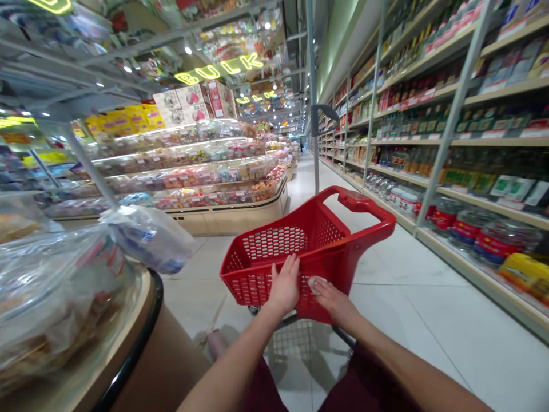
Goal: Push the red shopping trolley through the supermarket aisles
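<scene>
A red plastic shopping cart [268, 243] stands sideways in front of me, its handle toward the right. My left hand [285, 287] lies against the near side of its basket, fingers stretched out and slightly spread, fingertips at the upper rim. Close by on the right, my right hand [337, 302] presses a small crumpled white cloth or tissue [316, 284] to the same red side wall. The fingers of that hand are partly bent over it. Through the honeycomb holes no goods show in the basket.
At the left, a rounded display counter [141, 320] with a black bumper holds plastic-bagged goods; a plastic bag [148, 237] hangs from it. Farther back, tiered bins [201, 171] of packaged items stand under BULK signs. Shelves of bottles and jars [493, 234] line the right. A grey pole [314, 86] rises behind the cart.
</scene>
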Demonstrator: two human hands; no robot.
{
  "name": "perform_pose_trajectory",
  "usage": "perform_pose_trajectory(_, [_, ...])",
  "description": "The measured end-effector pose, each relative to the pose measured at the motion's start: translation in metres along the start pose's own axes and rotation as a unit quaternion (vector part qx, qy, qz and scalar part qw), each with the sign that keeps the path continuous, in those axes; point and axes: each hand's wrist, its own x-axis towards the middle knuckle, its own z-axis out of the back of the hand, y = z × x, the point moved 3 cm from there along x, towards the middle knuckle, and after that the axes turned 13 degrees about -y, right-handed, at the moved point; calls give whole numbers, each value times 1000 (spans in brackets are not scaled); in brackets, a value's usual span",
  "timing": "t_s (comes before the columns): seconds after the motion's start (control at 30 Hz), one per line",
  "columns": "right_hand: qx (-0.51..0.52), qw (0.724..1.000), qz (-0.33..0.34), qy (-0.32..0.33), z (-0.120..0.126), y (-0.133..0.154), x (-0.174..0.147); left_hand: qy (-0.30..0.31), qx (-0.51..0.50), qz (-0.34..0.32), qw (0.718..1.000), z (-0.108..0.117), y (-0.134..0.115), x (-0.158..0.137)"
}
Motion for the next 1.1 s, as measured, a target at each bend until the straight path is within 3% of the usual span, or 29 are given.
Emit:
perform_pose_trajectory(0.13, [-13, 997, -64, -33, 4, -7, -4, -27, 3, 15, 1000, -1, -3, 0])
perform_pose_trajectory(0.27, [30, 998, -47, 42, -2, 2, -21, -28, 8, 16, 999, -1, -3, -1])
perform_pose_trajectory(0.33, [46, 997, -43, 47, 8, -2, -19, -33, 15, 10, 999, -2, -2, -1])
perform_pose_trajectory(0.4, [28, 996, -74, -35, 36, -19, -2, -49, 20, 5, 999, -5, -1, -1])
perform_pose_trajectory(0.5, [-37, 970, -141, -197, 85, -54, 29, -70, 10, 14, 997, -10, 0, -1])
perform_pose_trajectory(0.57, [-60, 959, -147, -236, 100, -65, 35, -73, 0, 25, 997, -11, 0, -1])
perform_pose_trajectory(0.63, [-58, 965, -127, -220, 97, -62, 25, -70, -5, 28, 997, -10, -1, -1])
perform_pose_trajectory(0.77, [-23, 989, -70, -127, 84, -45, -1, -71, -2, 16, 997, -8, -2, -2])
perform_pose_trajectory(0.83, [-33, 984, -95, -150, 97, -53, 5, -79, -3, 14, 997, -9, 0, -2])
perform_pose_trajectory(0.97, [-80, 944, -179, -265, 131, -82, 27, -102, -28, 16, 994, -11, 5, -2])
perform_pose_trajectory(1.03, [-48, 951, -180, -247, 127, -77, 28, -111, -69, 34, 991, -9, 4, -3])
perform_pose_trajectory(1.1, [20, 966, -175, -189, 107, -54, 22, -127, -144, 58, 980, -5, -5, -5])
